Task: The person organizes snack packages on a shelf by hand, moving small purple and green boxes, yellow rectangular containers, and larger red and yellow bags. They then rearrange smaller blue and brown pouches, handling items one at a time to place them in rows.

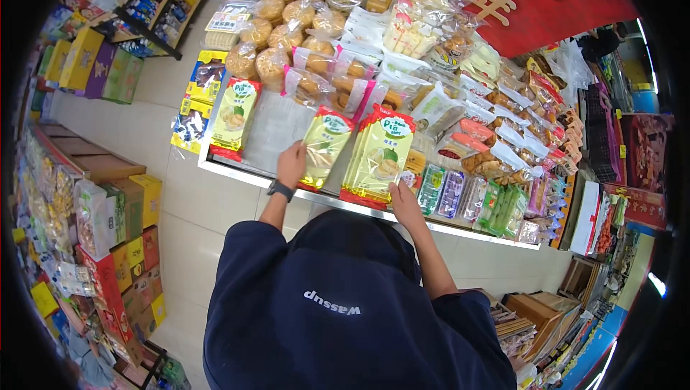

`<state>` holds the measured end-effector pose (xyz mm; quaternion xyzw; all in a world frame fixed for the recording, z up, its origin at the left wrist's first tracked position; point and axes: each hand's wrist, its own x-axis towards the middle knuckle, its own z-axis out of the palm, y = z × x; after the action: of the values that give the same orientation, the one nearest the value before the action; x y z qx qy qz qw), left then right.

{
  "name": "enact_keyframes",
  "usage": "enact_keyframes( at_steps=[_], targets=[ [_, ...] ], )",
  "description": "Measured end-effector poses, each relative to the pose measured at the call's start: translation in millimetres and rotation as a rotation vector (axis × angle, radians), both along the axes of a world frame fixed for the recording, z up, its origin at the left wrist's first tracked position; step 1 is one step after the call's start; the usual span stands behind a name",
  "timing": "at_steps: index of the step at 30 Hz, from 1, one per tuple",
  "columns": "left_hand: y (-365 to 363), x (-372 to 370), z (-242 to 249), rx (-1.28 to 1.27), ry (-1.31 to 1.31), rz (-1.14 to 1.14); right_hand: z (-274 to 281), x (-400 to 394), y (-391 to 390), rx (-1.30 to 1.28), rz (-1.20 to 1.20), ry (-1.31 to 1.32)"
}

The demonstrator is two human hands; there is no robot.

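Note:
My left hand [292, 164], with a dark watch on its wrist, grips the left edge of a green packet of pia cakes [325, 148] with red ends. Its fingertips are partly hidden at the packet's edge. At the lower right corner of a second packet of pia cakes [379, 151], my right hand [405, 200] has its fingers closed on the wrapper. This one lies over at least one more like it, whose edges show on the left. Another matching packet [236, 117] lies at the left end of the display table, apart from both hands.
The display table's white front edge [460, 228] runs before me. Bagged round buns [272, 67], packaged rolls [309, 87] and small colourful packs [451, 192] crowd it. A red banner [532, 2] hangs at the back. Stacked boxes [136, 268] stand left across the tiled floor [188, 210].

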<state>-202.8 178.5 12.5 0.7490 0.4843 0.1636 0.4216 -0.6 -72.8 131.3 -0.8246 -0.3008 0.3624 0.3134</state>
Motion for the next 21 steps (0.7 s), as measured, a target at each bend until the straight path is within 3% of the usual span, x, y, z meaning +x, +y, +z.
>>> enact_keyframes(
  at_steps=[5,6,7,9,14,18,21],
  targets=[
    [69,-85,40,0.098,-0.004,0.059,-5,0,-6,-0.030,0.016,-0.022],
    [88,-99,62,0.044,0.125,0.086,-9,0,-7,-0.021,0.012,-0.016],
    [109,-119,54,0.156,0.039,0.099,-9,-1,-7,-0.002,0.006,-0.008],
    [144,-138,71,0.112,0.035,0.146,-13,-1,-8,0.014,0.006,-0.002],
    [218,-162,43,0.174,0.148,0.078,-19,-1,-10,0.027,-0.002,-0.001],
    [230,-151,21,0.205,0.200,0.030,-10,-1,-7,-0.033,0.004,0.019],
    [233,-149,20,0.168,0.240,0.027,-14,-5,-7,0.109,-0.047,-0.009]
  ],
)
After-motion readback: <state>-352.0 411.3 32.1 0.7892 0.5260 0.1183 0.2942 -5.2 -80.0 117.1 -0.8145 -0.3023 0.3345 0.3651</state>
